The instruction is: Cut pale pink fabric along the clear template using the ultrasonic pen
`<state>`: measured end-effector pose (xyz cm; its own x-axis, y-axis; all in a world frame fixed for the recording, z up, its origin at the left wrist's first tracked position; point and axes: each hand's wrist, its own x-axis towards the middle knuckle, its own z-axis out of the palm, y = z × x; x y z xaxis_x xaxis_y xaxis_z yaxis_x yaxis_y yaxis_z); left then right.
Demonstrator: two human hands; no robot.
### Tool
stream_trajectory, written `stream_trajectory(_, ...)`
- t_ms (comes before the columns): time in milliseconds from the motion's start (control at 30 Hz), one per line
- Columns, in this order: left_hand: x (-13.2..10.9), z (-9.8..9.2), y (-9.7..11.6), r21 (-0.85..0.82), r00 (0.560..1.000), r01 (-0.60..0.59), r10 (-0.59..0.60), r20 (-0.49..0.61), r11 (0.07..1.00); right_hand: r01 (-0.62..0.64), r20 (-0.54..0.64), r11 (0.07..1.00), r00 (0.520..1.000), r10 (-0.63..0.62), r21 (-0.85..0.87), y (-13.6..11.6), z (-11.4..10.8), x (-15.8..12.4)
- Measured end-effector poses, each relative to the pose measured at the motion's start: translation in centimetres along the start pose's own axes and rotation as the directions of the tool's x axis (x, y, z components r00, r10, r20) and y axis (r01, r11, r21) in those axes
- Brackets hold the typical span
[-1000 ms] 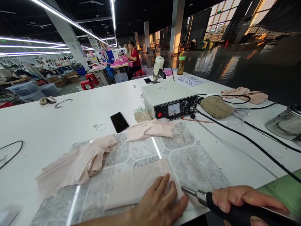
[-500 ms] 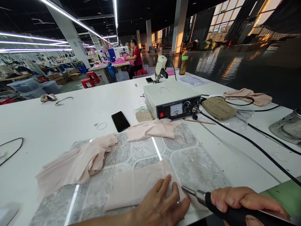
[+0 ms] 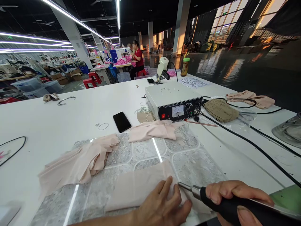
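Note:
A folded piece of pale pink fabric [image 3: 131,188] lies on a grey stone-patterned mat [image 3: 192,166]. My left hand [image 3: 163,201] rests on its right end, fingers spread and pressing it flat. My right hand [image 3: 235,194] is wrapped round the black handle of a handheld ultrasonic welder [image 3: 195,191]. The welder's metal tip points left and meets the fabric's right edge, close beside my left fingers. To the left lies a fanned stack of pink fabric pieces [image 3: 80,163]. Another small pile of pink fabric [image 3: 152,130] sits at the mat's back edge.
Behind the mat stands a welder control box [image 3: 176,97], its black cable [image 3: 249,147] running along the right side. A phone [image 3: 121,121] lies left of the box. Brown fabric pieces [image 3: 221,110] and a glass jar [image 3: 288,130] are at right. A co-worker sits farther back.
The welder's tip has moved slightly left and up along the fabric's right edge. My left hand still presses the fabric. The whole view has shifted a little.

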<state>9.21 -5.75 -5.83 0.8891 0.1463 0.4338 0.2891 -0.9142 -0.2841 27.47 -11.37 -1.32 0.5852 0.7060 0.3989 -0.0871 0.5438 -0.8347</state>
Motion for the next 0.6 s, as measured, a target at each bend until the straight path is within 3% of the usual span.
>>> stream_trajectory(200,0.17,0.27,0.09,-0.012,0.996,0.034,-0.035,-0.084,0.999,0.039,0.064,0.997,0.997,-0.035,-0.069,0.05,0.03,0.44)
stream_trajectory(400,0.11,0.50,0.18,-0.005,0.989,0.057,-0.057,-0.136,0.998,0.032,-0.008,0.999,0.999,-0.032,-0.025,0.22,0.61,0.58)
stream_trajectory(600,-0.11,0.72,0.24,0.026,0.995,0.029,-0.026,-0.100,0.999,0.018,0.033,0.998,0.999,-0.016,-0.059,0.21,0.86,1.00)
